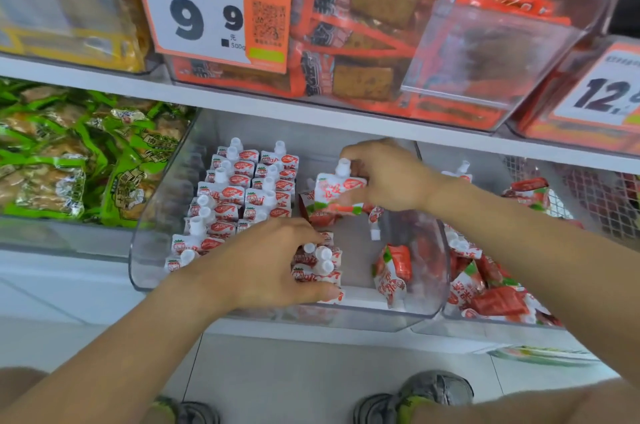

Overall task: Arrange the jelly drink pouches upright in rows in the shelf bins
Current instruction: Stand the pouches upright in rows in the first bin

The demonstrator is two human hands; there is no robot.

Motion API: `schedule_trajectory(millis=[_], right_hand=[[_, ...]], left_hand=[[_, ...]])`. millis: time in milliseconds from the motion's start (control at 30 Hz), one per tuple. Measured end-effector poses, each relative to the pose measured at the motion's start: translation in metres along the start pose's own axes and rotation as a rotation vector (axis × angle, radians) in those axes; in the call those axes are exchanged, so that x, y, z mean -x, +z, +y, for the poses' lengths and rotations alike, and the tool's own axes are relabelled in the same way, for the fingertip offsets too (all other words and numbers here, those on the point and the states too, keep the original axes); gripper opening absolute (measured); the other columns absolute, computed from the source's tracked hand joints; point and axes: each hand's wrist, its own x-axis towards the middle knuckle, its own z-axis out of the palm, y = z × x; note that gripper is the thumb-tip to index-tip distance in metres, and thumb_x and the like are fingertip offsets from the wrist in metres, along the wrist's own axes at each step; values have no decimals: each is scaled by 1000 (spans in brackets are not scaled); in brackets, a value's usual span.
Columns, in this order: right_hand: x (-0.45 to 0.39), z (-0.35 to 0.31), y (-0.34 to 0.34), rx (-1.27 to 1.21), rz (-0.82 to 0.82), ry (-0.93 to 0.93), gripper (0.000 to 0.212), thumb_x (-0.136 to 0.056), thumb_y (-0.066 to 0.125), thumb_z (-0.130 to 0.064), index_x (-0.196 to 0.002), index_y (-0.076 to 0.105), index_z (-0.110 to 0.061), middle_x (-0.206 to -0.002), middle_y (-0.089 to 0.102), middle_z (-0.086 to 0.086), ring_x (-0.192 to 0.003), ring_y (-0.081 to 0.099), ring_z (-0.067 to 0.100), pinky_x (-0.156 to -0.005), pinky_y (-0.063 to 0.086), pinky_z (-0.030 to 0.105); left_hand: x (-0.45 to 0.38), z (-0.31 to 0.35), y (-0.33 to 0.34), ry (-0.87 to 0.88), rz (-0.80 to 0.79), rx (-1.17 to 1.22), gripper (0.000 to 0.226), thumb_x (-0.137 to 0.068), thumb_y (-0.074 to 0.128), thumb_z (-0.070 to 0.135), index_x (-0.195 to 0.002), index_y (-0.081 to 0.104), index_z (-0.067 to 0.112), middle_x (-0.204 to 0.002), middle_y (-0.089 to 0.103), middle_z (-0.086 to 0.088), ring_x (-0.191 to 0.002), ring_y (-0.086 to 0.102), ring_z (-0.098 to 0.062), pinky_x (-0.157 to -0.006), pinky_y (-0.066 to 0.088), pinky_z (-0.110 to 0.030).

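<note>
Clear bin (pixel 145 250), right hand (pixel 388 177) pinching upright pouch (pixel 337 193), left hand (pixel 263 264) hiding front pouches, grip unclear

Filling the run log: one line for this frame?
left hand: steadying upright front pouches | right hand: grip on white-capped strawberry jelly pouch | clear plastic bin: right side unfilled

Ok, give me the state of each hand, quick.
Left hand: closed around a cluster of upright pouches at the bin's front.
Right hand: pinching one pouch near its cap.
</note>
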Motion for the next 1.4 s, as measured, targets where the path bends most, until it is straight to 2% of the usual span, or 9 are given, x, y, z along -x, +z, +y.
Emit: schedule_trajectory(millis=[100, 300, 433, 533, 633, 767, 867, 967, 1400], right_hand=[[-5, -2, 36, -189, -203, 55, 25, -76, 83, -23, -97, 70, -18, -86, 70, -3, -79, 64, 14, -76, 51, 28], [-19, -7, 53, -165, -265, -37, 9, -88, 71, -18, -97, 72, -17, -88, 71, -4, -84, 65, 15, -77, 53, 30], [-23, 8, 42, -358, -517, 49, 30, -90, 66, -3, -111, 70, -25, -107, 73, -10, -97, 68, 2, -89, 53, 23], [-33, 17, 21, -497, -444, 137, 39, -89, 56, 13, -116, 67, -12, -114, 71, 8, -105, 69, 18, -93, 56, 34], [-50, 27, 8, -278, -211, 171, 30, -92, 58, -2, -118, 65, -15, -112, 68, 1, -97, 65, 13, -93, 54, 32], [-75, 31, 24, -59, -282, 149, 20, -91, 63, -13, -111, 62, -15, -104, 59, 0, -81, 55, 11, -74, 49, 24], [-90, 23, 42, 107, -401, 174, 69, -77, 82, -27, -136, 51, -11, -127, 60, 3, -110, 59, 20, -95, 50, 30], [-92, 13, 55, 238, -464, 176, 89, -70, 86, -27, -145, 40, -15, -136, 54, 2, -114, 58, 26, -94, 52, 36], [-82, 8, 46, 131, -445, 137, 54, -80, 76, -47, -125, 57, -23, -112, 48, -7, -97, 54, 18, -78, 42, 26]], left_hand=[[1, 1, -2, 21, 20, 14, 72, -67, 64, 75, -125, 59, 33, -117, 60, 23, -99, 51, 10, -84, 39, -4], [2, -2, -4, 24, 24, -4, 78, -69, 57, 80, -134, 48, 39, -131, 52, 21, -118, 49, 3, -99, 44, -23], [-3, -3, -4, -33, 143, -15, 60, -85, 47, 67, -132, 49, 29, -123, 50, 16, -109, 52, -3, -91, 45, -22], [-10, -3, -2, -27, 141, -54, 57, -92, 48, 56, -141, 41, 28, -137, 46, 13, -119, 50, -7, -96, 44, -23], [-14, -2, -3, -13, 87, -84, 53, -95, 45, 52, -143, 38, 33, -135, 53, 9, -114, 56, -12, -90, 50, -31], [-14, -5, -4, -33, 71, -72, 50, -94, 46, 53, -139, 43, 33, -131, 57, 8, -105, 60, -12, -85, 51, -30], [-13, -7, -1, -21, 74, -50, 44, -94, 48, 51, -134, 48, 31, -122, 61, 8, -94, 62, -12, -82, 51, -32], [-14, -8, 2, -7, 71, -40, 39, -95, 48, 48, -130, 48, 31, -111, 62, 7, -90, 61, -12, -79, 52, -35], [5, 1, 1, -8, 37, -10, 57, -95, 48, 47, -147, 31, 29, -139, 49, 8, -118, 52, -11, -97, 41, -22]])
